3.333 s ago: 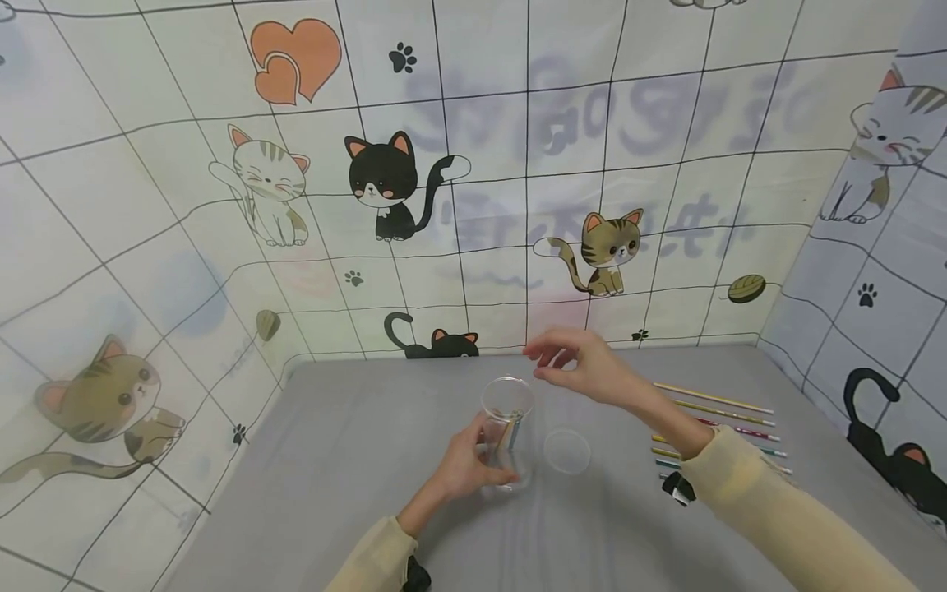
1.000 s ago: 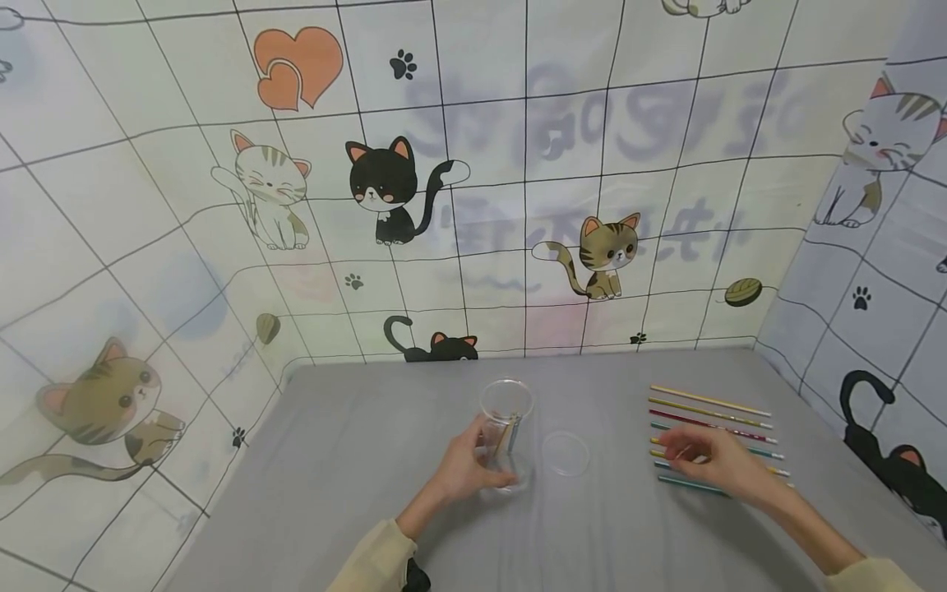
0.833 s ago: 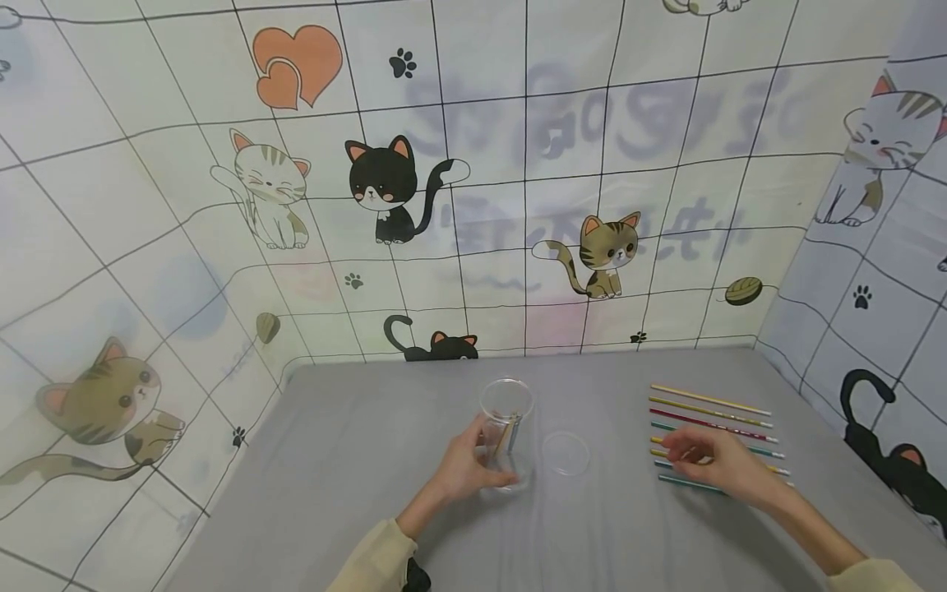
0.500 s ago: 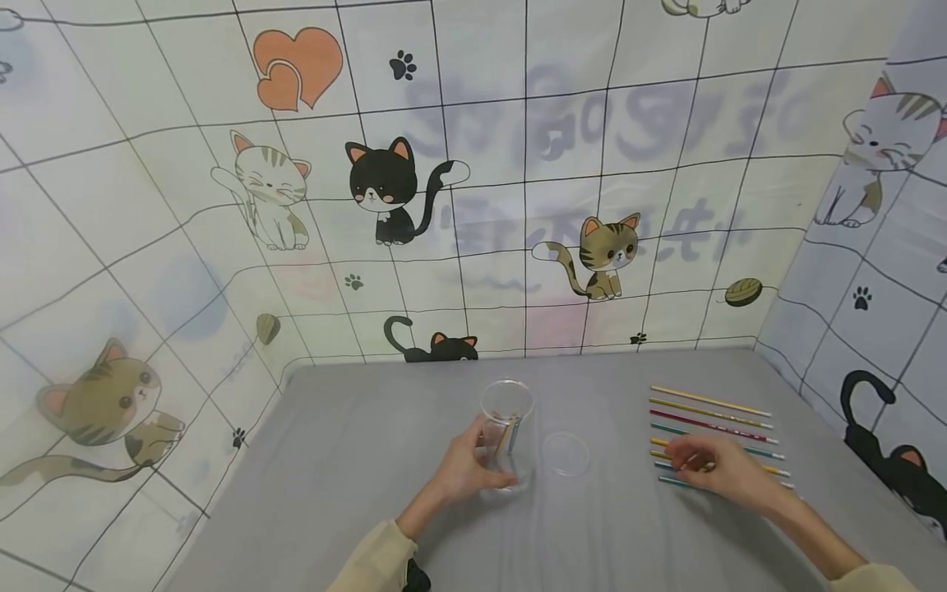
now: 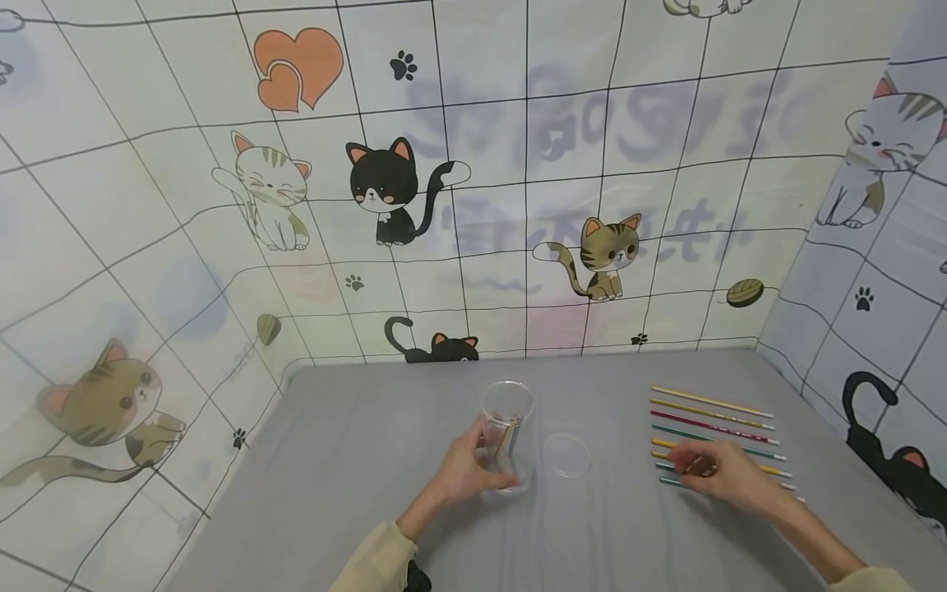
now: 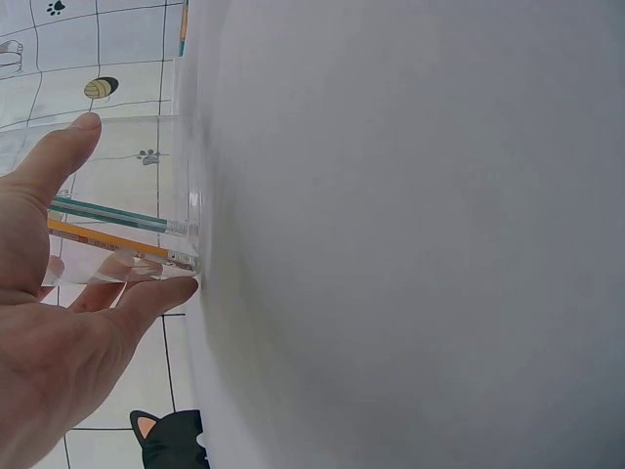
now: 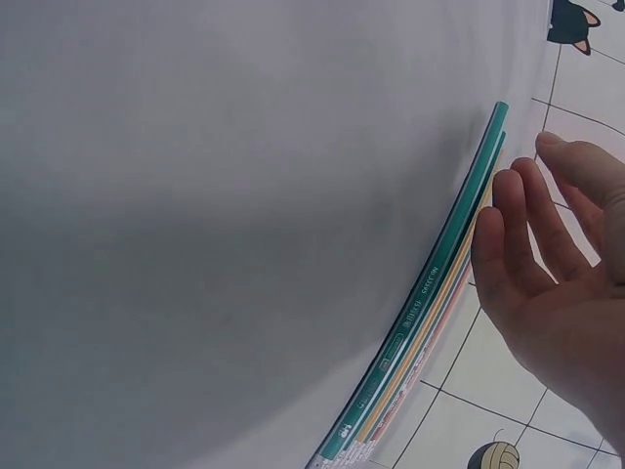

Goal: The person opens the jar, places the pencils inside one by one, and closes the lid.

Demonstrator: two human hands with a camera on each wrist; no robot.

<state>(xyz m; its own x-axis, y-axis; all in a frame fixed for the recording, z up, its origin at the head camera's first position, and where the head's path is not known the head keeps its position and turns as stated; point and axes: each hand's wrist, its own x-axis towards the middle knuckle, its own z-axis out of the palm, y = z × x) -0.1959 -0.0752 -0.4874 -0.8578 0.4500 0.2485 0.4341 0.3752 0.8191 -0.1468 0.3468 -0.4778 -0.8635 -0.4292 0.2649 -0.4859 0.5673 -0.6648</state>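
My left hand (image 5: 462, 469) grips the lower part of a clear, open-topped jar (image 5: 524, 450) standing upright on the table. A teal pencil (image 6: 112, 215) and an orange pencil (image 6: 117, 240) lean inside it, eraser ends down. To the right, several pencils lie side by side in a row, among them a red pencil (image 5: 703, 423) and a teal pencil (image 7: 444, 249) at the near end. My right hand (image 5: 728, 475) hovers over the near pencils, hiding parts of them. In the right wrist view, its fingers (image 7: 532, 225) are loosely bent, with nothing between them.
A clear round lid (image 5: 566, 456) lies flat just right of the jar. Grey cloth covers the table (image 5: 355, 444). Behind it and at both sides hangs a white gridded curtain (image 5: 496, 304) printed with cats.
My right hand has come from above the jar's right side down to the pencils at the right, then shifted slightly nearer me. My left hand keeps holding the jar in place.
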